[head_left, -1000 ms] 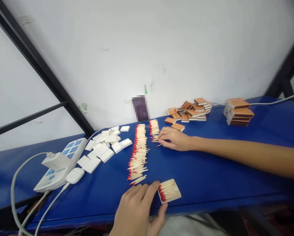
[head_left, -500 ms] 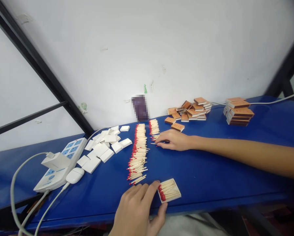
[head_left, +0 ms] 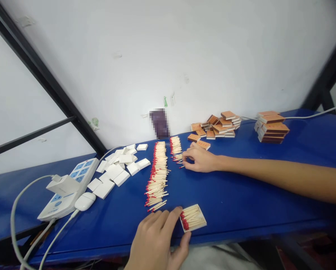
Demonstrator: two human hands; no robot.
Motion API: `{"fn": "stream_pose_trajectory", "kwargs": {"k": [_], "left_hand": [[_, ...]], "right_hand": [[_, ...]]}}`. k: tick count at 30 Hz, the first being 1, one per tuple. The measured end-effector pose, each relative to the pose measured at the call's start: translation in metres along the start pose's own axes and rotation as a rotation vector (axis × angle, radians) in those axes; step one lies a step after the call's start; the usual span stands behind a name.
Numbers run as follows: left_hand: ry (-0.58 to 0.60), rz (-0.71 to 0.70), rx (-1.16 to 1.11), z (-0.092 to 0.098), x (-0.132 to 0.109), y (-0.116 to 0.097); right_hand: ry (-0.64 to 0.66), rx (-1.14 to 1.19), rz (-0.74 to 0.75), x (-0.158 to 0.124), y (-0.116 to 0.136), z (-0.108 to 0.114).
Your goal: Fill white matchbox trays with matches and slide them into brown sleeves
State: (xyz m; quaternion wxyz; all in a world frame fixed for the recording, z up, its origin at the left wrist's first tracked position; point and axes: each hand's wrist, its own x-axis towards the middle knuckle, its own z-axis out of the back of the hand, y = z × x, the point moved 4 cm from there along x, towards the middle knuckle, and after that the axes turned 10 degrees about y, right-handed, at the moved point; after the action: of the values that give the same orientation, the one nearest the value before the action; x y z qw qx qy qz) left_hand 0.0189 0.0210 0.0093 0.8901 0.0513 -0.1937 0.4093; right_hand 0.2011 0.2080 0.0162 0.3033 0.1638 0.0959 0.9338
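Note:
My left hand (head_left: 156, 240) rests at the near edge of the blue table (head_left: 241, 202), fingers and thumb steadying a white open tray of matches (head_left: 193, 218). My right hand (head_left: 199, 158) reaches across to a short row of red-tipped matches (head_left: 175, 145), its fingers curled in a pinch on a few of them. A long row of red-tipped matches (head_left: 157, 172) lies between the two hands.
White empty trays (head_left: 118, 168) lie heaped to the left. Beside them are a white power strip (head_left: 69, 185) with a plugged adapter and cables, and a white mouse-like object (head_left: 85, 201). Orange matchbox sleeves (head_left: 217, 126) and a stack (head_left: 272, 127) sit at the back right.
My right hand's fingers went from lying stretched by the short row to curled in a pinch at the matches. My left hand and the tray have not moved.

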Motion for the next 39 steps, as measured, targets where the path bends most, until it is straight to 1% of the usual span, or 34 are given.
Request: {"fn": "stream_pose_trajectory", "kwargs": {"k": [3, 6, 10, 16, 25, 29, 32, 36, 39], "left_hand": [[0.006, 0.002, 0.0, -0.0001, 0.0003, -0.0002], [0.009, 0.006, -0.001, 0.0001, 0.0008, -0.0004], [0.008, 0.0, -0.004, -0.0002, 0.0004, -0.0006], [0.003, 0.0, -0.006, -0.0001, 0.0002, 0.0], [0.006, 0.011, 0.002, -0.0016, -0.0008, -0.0003], [-0.007, -0.001, 0.009, -0.0009, 0.0012, 0.0002], [-0.005, -0.001, 0.007, -0.0004, 0.0013, 0.0007], [-0.011, 0.004, 0.013, -0.0005, -0.0007, 0.0019], [-0.014, -0.005, 0.011, -0.0015, -0.0012, 0.0026]], "right_hand": [[0.003, 0.006, -0.041, -0.001, -0.0028, -0.0011], [0.022, 0.032, -0.041, -0.0018, -0.002, -0.0007], [0.046, 0.084, 0.006, -0.002, 0.0023, 0.0019], [0.035, 0.119, 0.103, -0.0002, 0.0038, 0.0014], [-0.026, 0.142, 0.173, 0.0013, -0.0021, -0.0032], [-0.009, 0.15, 0.157, 0.0019, -0.0022, -0.0033], [0.002, 0.099, 0.129, 0.0016, -0.0008, -0.0026], [-0.006, 0.007, 0.053, 0.0004, -0.0005, -0.0023], [0.0, -0.002, 0.005, -0.0005, -0.0021, -0.0026]]}}
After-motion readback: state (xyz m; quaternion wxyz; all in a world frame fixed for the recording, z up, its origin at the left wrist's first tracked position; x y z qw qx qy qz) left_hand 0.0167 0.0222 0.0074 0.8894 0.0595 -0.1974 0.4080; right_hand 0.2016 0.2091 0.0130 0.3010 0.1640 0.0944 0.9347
